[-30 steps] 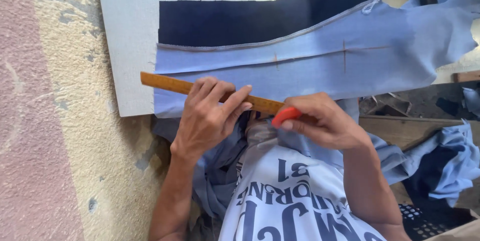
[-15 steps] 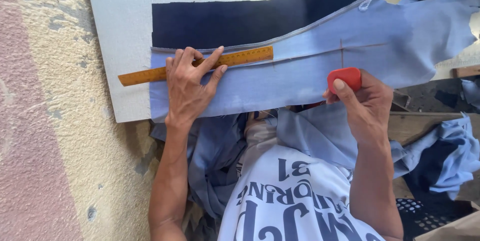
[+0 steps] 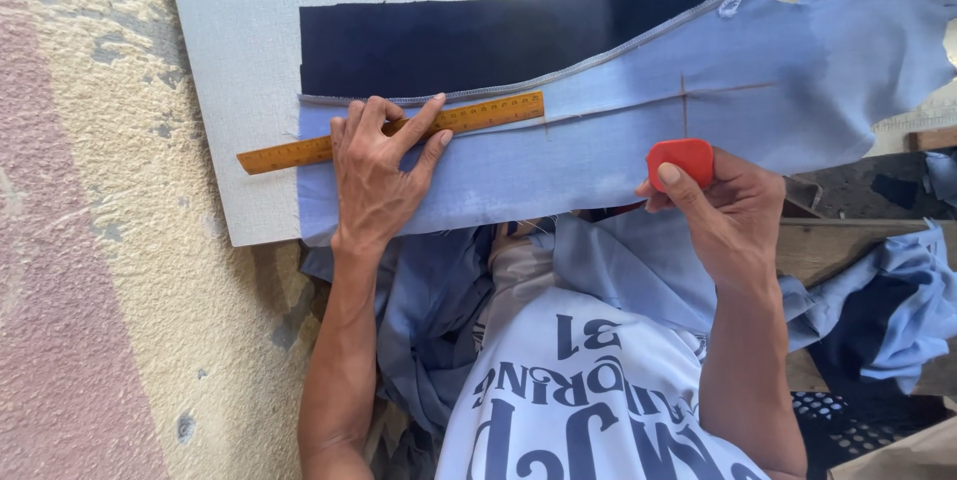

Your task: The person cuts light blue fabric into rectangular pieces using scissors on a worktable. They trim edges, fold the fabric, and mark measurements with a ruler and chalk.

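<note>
The left hand (image 3: 379,176) lies flat, fingers spread, pressing the ruler (image 3: 478,116) onto light blue cloth (image 3: 598,141) near the board's (image 3: 249,61) left edge. The right hand (image 3: 723,211) pinches red chalk (image 3: 681,161).

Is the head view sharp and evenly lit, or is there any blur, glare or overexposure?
Head view: sharp on the left hand, wooden ruler and light blue fabric; soft daylight, faint shadows; top right corner looks washed out; no motion blur on the right hand holding the red chalk.
</note>
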